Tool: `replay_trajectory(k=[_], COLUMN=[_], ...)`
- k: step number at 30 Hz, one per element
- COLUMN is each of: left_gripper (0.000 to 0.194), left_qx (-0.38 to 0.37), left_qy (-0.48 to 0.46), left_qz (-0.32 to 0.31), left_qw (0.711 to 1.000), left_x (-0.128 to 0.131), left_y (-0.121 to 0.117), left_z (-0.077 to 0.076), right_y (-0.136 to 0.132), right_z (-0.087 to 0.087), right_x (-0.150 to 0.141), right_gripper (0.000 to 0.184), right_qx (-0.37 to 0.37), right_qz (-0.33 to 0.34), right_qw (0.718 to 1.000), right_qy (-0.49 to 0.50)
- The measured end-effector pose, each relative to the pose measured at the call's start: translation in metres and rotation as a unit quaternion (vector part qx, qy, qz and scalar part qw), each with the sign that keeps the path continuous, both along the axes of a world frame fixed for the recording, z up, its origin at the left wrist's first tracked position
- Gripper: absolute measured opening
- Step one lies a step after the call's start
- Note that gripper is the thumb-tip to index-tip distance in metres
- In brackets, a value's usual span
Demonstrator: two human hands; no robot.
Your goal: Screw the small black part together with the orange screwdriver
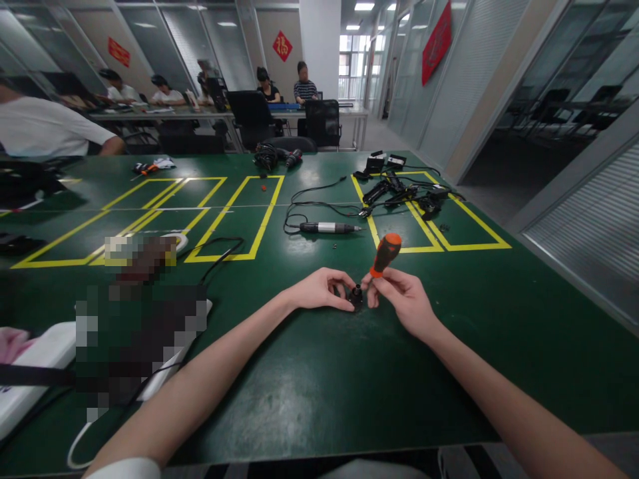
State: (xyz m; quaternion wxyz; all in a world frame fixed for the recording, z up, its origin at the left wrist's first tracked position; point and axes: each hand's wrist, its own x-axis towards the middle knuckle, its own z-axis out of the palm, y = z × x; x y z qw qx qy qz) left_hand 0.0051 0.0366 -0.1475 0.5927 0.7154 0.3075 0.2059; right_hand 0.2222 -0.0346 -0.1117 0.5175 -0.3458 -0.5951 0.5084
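My left hand (pixel 327 291) has its thumb and fingers closed around a small black round part (pixel 356 296) on the green table. The part stands upright, with a narrow neck on top; its kind is unclear. In my right hand (pixel 404 299) is a screwdriver (pixel 387 253) with an orange and black handle, tilted with the handle end up. Its shaft is hidden by my fingers, and its tip cannot be made out. My right fingertips are just to the right of the black part; whether they touch it I cannot tell.
Beyond my hands lies a corded electric screwdriver (pixel 327 227). Black parts and cables (pixel 399 189) are heaped at the right, inside yellow tape (pixel 474 247). A power drill (pixel 289 157) lies at the far edge. A white power strip (pixel 170 369) is on the left. A person (pixel 50 123) sits at far left.
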Motion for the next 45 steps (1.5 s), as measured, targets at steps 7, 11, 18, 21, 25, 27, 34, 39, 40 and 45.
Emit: replay_trajectory(k=[7, 11, 18, 21, 25, 27, 34, 39, 40, 45], left_gripper=[0.049, 0.049, 0.048, 0.049, 0.048, 0.047, 0.048, 0.051, 0.054, 0.052], left_qx=[-0.001, -0.004, -0.002, -0.002, -0.002, -0.002, -0.004, -0.006, -0.007, -0.040], left_qy=[0.003, 0.001, 0.001, 0.001, 0.003, 0.004, 0.002, -0.005, -0.009, -0.031], left_qz=[0.000, -0.001, -0.001, -0.001, -0.002, -0.001, -0.002, 0.001, 0.002, 0.001], left_qw=[1.000, 1.000, 1.000, 1.000, 1.000, 1.000, 1.000, 1.000, 1.000, 0.999], left_x=[0.0004, 0.0002, -0.0001, -0.0004, -0.0003, 0.0000, 0.0004, 0.0005, 0.0004, -0.0012], left_y=[0.0006, 0.0009, 0.0008, 0.0004, 0.0001, 0.0000, -0.0004, -0.0022, -0.0024, -0.0014], left_z=[-0.0003, -0.0017, -0.0007, -0.0002, 0.0000, 0.0003, 0.0015, 0.0040, 0.0050, 0.0074], right_y=[-0.0006, 0.0015, -0.0012, -0.0016, 0.0004, 0.0010, 0.0011, 0.0019, 0.0020, 0.0017], right_z=[0.0010, 0.0023, 0.0010, 0.0012, 0.0003, -0.0008, -0.0007, 0.0000, -0.0006, -0.0044], right_x=[-0.0006, 0.0003, -0.0010, -0.0006, 0.0002, -0.0001, -0.0019, 0.0003, 0.0006, -0.0002], right_gripper=[0.029, 0.031, 0.033, 0.032, 0.031, 0.031, 0.034, 0.032, 0.030, 0.029], right_qx=[-0.001, 0.008, -0.017, -0.015, -0.008, -0.015, -0.024, -0.015, -0.014, -0.021], right_qz=[-0.029, -0.037, -0.034, -0.045, -0.031, -0.018, -0.033, -0.051, -0.049, -0.027], right_qw=[1.000, 0.999, 0.999, 0.999, 0.999, 1.000, 0.999, 0.999, 0.999, 0.999], right_qy=[-0.003, -0.016, 0.004, -0.014, -0.009, 0.004, 0.021, -0.001, -0.003, 0.018])
